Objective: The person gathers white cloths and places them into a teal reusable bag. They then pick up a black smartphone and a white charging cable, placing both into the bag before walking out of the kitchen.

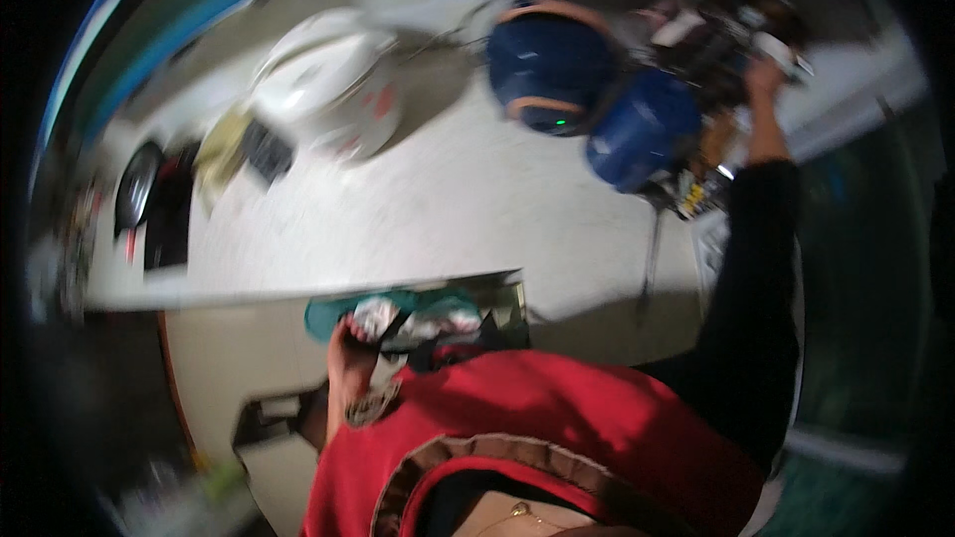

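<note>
My right hand [765, 77] reaches far out to the back right, its dark sleeve pushed above the wrist. Its fingers are at a small white object [776, 51] among cluttered items; blur hides whether they grip it. Low at the counter's front edge, my left hand [352, 354] is beside a teal item [322, 319] with crumpled white and pinkish material [374, 315] at its opening. The left fingertips are against or just beside that white material, and I cannot tell whether they hold it.
On the pale countertop [418, 216] stand a white rice cooker [321, 82], a dark blue appliance [548, 63] with a green light, and a blue container [645, 130]. Cloths [224, 153] and a black cooktop [168, 216] are leftward. Dark glass [865, 276] borders the right.
</note>
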The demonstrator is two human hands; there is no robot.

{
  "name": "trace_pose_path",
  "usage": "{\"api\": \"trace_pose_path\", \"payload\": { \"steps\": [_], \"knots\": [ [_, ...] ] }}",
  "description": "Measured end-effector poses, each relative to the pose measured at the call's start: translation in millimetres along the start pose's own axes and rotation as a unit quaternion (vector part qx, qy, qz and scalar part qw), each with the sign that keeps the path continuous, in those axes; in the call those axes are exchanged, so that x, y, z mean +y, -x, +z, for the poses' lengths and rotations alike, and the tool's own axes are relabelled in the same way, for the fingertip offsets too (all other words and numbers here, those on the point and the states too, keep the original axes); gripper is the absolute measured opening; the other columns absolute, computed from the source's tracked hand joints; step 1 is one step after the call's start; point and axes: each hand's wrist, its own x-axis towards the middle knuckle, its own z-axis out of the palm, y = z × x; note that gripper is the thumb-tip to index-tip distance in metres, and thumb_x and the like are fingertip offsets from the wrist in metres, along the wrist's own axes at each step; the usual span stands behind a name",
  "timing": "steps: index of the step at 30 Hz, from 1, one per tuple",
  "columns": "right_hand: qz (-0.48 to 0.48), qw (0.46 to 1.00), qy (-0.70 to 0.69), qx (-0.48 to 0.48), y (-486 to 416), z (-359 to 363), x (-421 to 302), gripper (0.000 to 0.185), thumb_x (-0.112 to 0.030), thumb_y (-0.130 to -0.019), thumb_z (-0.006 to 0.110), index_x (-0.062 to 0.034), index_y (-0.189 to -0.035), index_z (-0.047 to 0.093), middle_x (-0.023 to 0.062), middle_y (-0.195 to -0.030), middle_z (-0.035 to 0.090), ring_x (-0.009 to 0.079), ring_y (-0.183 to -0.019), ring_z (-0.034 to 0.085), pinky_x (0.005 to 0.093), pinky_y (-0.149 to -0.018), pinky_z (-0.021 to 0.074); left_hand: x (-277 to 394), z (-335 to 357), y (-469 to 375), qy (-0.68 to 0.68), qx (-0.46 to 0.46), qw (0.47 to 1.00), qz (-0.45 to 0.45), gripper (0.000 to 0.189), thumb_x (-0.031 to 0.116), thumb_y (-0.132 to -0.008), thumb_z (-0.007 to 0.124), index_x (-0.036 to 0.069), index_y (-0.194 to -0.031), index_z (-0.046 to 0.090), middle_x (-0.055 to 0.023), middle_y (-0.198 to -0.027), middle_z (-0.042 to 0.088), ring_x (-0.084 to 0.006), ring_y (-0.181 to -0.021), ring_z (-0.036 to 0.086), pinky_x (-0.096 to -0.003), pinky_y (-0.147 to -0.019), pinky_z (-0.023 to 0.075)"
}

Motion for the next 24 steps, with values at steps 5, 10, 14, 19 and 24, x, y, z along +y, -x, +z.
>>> {"api": "trace_pose_path", "payload": {
  "steps": [5,10,14,19,24],
  "knots": [
    [-0.117,0.992,-0.039,0.019,-27.6,54.9,35.5,0.032,-0.034,-0.082,0.046,-0.0134,-0.103,0.060,0.0124,-0.101,0.059,0.0305,-0.087,0.057,0.0415,-0.075,0.0440,10.7,-10.8,8.1,0.052,0.053,0.997,-0.006,0.011,0.011,-0.084,0.043,0.008,-0.073,0.046,0.0033,-0.060,0.037,-0.0096,-0.054,0.035,-0.0215,-0.051,0.0327],
    [-0.004,0.996,-0.063,-0.057,-3.9,4.3,9.2,0.034,-0.032,-0.081,0.048,-0.0142,-0.108,0.058,0.0128,-0.101,0.059,0.0360,-0.088,0.056,0.0441,-0.074,0.0440,13.8,-28.6,15.2,0.011,0.182,0.983,0.020,0.014,0.015,-0.086,0.043,0.006,-0.079,0.050,0.0012,-0.064,0.048,-0.0100,-0.057,0.044,-0.0220,-0.056,0.0374],
    [-0.033,0.987,-0.101,0.118,47.9,-70.9,-36.9,0.030,-0.024,-0.078,0.051,-0.0088,-0.102,0.061,0.0158,-0.096,0.061,0.0339,-0.083,0.057,0.0429,-0.070,0.0453,15.7,-59.1,37.8,0.051,0.205,0.977,0.037,0.015,0.015,-0.086,0.043,0.006,-0.078,0.051,0.0017,-0.064,0.048,-0.0101,-0.057,0.044,-0.0222,-0.057,0.0377],
    [-0.148,0.929,-0.305,0.149,140.7,-148.8,-135.4,0.028,-0.015,-0.078,0.049,-0.0003,-0.098,0.061,0.0188,-0.093,0.060,0.0305,-0.079,0.058,0.0369,-0.070,0.0463,29.4,-111.2,80.2,0.102,0.222,0.967,0.071,0.013,0.015,-0.085,0.046,0.006,-0.078,0.052,0.0016,-0.064,0.050,-0.0101,-0.056,0.046,-0.0232,-0.055,0.0403],
    [-0.196,0.854,-0.480,0.046,269.1,-188.2,-274.9,0.023,-0.005,-0.078,0.048,0.0001,-0.096,0.061,0.0148,-0.092,0.060,0.0243,-0.082,0.057,0.0309,-0.072,0.0450,40.5,-173.8,143.3,0.185,0.224,0.950,0.115,0.012,0.012,-0.084,0.047,0.001,-0.081,0.053,-0.0021,-0.065,0.051,-0.0115,-0.057,0.046,-0.0217,-0.053,0.0434]
  ]
}}
